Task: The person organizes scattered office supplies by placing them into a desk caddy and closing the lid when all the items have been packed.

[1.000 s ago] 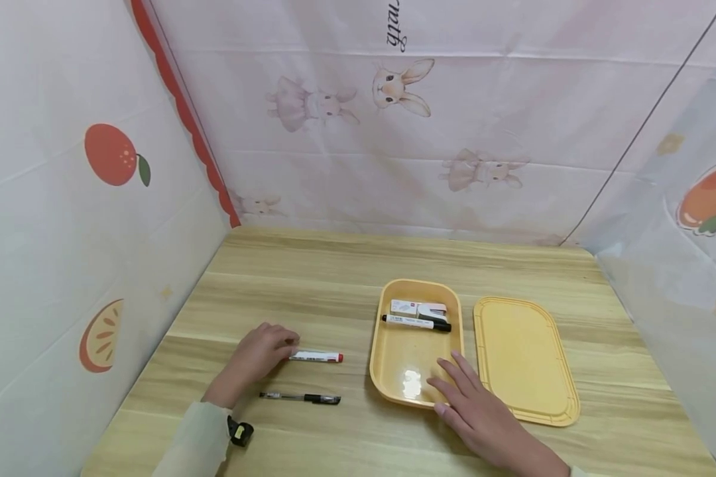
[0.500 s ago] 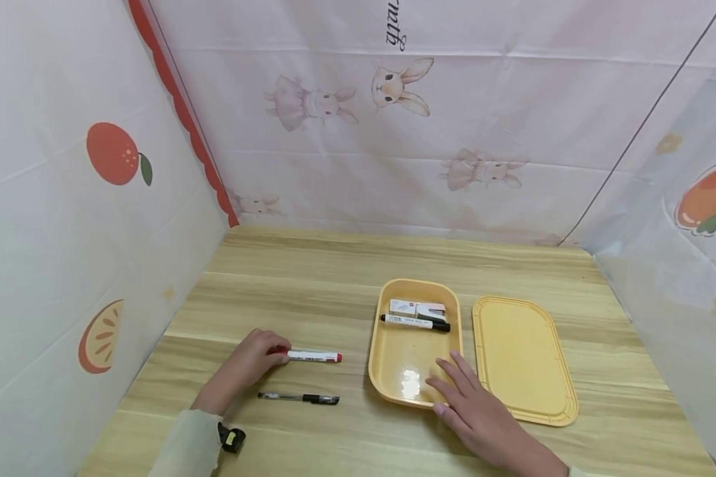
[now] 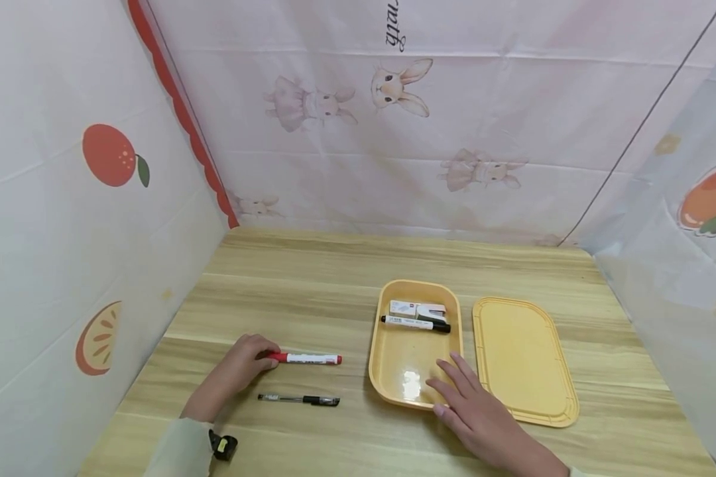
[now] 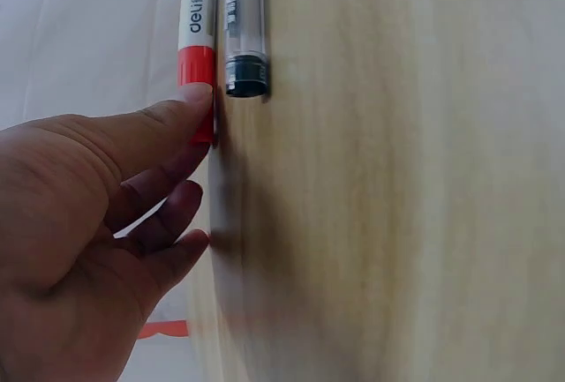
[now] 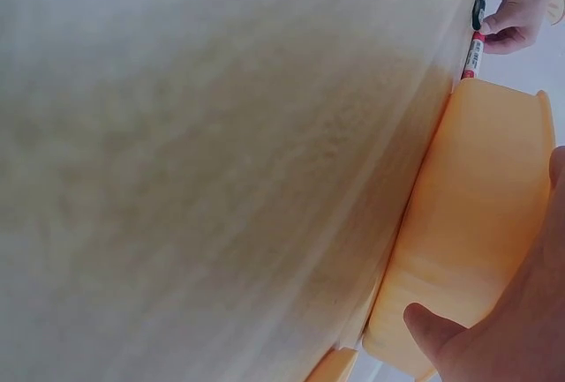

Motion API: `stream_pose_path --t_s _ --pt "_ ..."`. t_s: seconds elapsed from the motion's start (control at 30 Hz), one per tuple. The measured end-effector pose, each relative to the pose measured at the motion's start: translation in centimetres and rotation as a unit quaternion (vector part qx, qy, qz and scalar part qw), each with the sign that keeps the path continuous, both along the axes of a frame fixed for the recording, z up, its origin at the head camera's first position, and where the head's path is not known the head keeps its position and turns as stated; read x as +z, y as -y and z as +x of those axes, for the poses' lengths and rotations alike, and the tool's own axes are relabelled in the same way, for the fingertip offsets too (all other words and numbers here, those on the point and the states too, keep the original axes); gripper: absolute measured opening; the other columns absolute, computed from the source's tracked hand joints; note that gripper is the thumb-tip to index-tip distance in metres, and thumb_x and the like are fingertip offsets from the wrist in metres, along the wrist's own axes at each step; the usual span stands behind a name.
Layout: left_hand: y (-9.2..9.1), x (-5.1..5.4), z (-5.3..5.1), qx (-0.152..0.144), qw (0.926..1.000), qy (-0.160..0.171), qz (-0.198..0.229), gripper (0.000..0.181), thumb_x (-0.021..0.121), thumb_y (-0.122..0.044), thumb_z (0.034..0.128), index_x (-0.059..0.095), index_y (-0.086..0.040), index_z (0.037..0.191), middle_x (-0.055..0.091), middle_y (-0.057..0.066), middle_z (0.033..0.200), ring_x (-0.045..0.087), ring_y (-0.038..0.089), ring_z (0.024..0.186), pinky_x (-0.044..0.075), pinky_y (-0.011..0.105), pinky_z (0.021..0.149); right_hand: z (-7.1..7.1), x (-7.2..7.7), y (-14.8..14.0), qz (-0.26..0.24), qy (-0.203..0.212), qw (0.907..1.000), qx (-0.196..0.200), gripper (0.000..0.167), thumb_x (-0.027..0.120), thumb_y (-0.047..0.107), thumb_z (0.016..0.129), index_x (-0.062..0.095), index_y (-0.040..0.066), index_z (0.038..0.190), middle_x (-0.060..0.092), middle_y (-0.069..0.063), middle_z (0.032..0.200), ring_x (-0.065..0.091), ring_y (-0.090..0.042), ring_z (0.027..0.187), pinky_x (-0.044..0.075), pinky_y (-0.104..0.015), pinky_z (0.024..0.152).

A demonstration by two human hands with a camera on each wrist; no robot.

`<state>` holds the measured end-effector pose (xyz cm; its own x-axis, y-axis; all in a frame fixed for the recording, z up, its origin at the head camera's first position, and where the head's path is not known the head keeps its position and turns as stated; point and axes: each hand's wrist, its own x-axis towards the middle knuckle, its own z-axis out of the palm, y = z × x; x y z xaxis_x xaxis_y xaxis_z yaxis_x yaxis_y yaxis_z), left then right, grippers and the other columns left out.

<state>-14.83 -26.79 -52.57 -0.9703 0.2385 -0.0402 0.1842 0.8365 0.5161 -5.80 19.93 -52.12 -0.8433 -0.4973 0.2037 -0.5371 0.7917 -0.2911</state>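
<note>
While the L hand (image 3: 249,358) pinches one end of the red marker (image 3: 311,359) btwn thumb & fingers, the marker's long axis runs almost dead 9-to-3 (head view, 12 = far side of tabletop (image 3: 310,278)). Ribbed red end sits at 9, in the pinch; white printed body w/ red tip points to 3, straight at the yellow tray (image 3: 394,364), near but apart from it. Can't tell if the marker's full length touches the wood.

Black pen (image 3: 298,399) lies at the marker's 6 o'clock, axis approx. parallel, black cap toward 3.

R hand (image 3: 477,417) isn't gripping anything: fingers spread over the tray's rim at approx. 5 o'clock, thumb by the near wall; exact contact unclear.

In the tray, up toward 12: white box (image 3: 402,309), w/ a small white-&-dark item (image 3: 431,313) at its 3; just below both, a black-capped marker (image 3: 414,323), axis slightly tilted, approx. 9:30 to 3:30, cap at the 3:30 end. Yellow lid (image 3: 525,358) lies flat at the tray's 3, separate.
</note>
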Motion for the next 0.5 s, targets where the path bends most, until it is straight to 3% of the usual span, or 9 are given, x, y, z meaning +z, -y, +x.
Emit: stream_pose_path --t_s 0.23,0.5 --pt "0.08 -0.28 -0.07 0.004 0.9999 0.001 0.011 0.01 0.075 -0.011 0.0894 0.076 -0.017 0.098 0.07 -0.002 0.1 0.058 0.018 0.098 0.05 0.044 0.09 0.0 -0.07 -0.11 0.0 -0.003 1.0 -0.002 0.039 0.05 0.038 0.106 0.055 0.026 0.143 0.035 -0.006 0.163 0.013 -0.028 0.156 0.05 -0.049 0.103" --pt "-0.2 0.18 0.31 0.024 0.9993 0.007 0.029 0.01 0.075 -0.014 0.0898 0.076 -0.019 0.098 0.07 -0.004 0.101 0.057 0.015 0.096 0.05 0.041 0.087 0.0 -0.06 -0.14 0.001 -0.003 1.0 -0.001 0.039 0.05 0.038 0.106 0.055 0.025 0.142 0.035 -0.006 0.162 0.014 -0.029 0.156 0.05 -0.049 0.103"
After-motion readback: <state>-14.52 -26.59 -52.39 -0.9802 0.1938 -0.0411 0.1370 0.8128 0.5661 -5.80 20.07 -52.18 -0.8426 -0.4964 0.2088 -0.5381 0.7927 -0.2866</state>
